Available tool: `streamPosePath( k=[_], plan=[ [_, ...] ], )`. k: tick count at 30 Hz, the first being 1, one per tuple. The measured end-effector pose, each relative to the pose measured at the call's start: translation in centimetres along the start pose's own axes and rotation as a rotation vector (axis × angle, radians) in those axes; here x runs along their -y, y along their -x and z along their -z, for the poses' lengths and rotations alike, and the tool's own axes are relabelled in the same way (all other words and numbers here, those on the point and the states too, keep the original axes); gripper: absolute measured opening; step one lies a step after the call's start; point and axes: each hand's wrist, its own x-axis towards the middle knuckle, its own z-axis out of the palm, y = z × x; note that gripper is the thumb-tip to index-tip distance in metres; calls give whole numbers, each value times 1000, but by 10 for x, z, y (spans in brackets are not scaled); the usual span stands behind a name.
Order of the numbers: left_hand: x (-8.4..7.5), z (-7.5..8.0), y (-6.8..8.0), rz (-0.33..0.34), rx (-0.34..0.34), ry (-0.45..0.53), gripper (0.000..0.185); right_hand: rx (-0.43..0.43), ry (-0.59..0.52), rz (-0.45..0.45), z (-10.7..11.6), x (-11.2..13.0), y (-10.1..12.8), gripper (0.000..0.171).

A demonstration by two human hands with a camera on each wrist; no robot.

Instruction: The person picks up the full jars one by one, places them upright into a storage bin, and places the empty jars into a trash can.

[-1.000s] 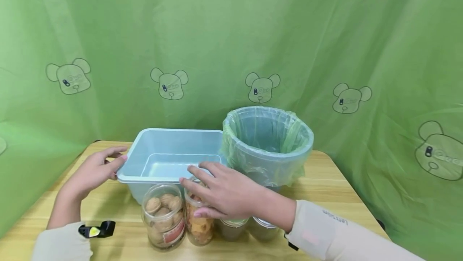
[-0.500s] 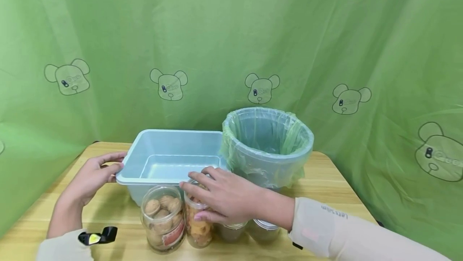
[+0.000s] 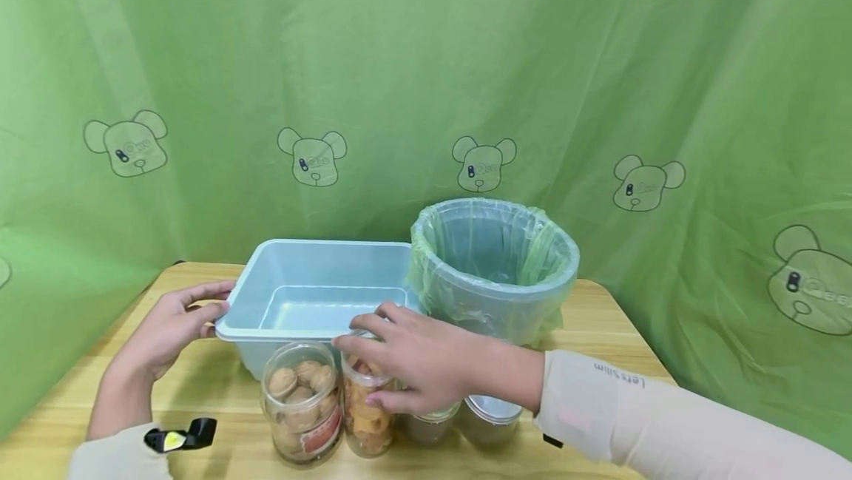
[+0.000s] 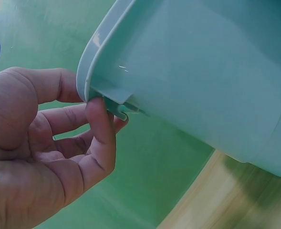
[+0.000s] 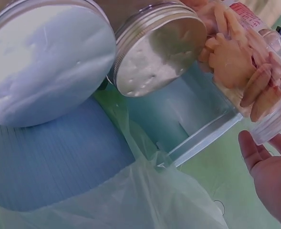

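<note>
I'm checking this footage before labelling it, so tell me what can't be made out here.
- Two metal-lidded jars: contents hidden in the head view by the right hand and forearm.
- Clear open jar of orange snacks: label cut off by the right wrist view's top edge.
- Pale blue rectangular plastic tub: its inside is unseen in the left wrist view; the left hand grips its rim.

You're at a staged recording corner: green bear-print curtain [image 3: 426, 80] draped all round a small wooden desk [image 3: 619, 339].
</note>
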Motion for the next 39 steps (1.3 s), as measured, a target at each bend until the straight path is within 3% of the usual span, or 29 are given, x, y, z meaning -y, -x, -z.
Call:
streamPosePath(
  k=[22, 29, 39],
  plan=[
    [-1, -1, 0, 8, -2, 18, 53, 39, -64, 28, 22, -2, -6, 69],
    [1, 0, 0, 7, 3, 21, 53, 24, -98, 21, 50, -3, -7, 66],
    [1, 0, -1, 2, -1, 20, 52, -85, -87, 14, 104, -12, -8, 64]
  ],
)
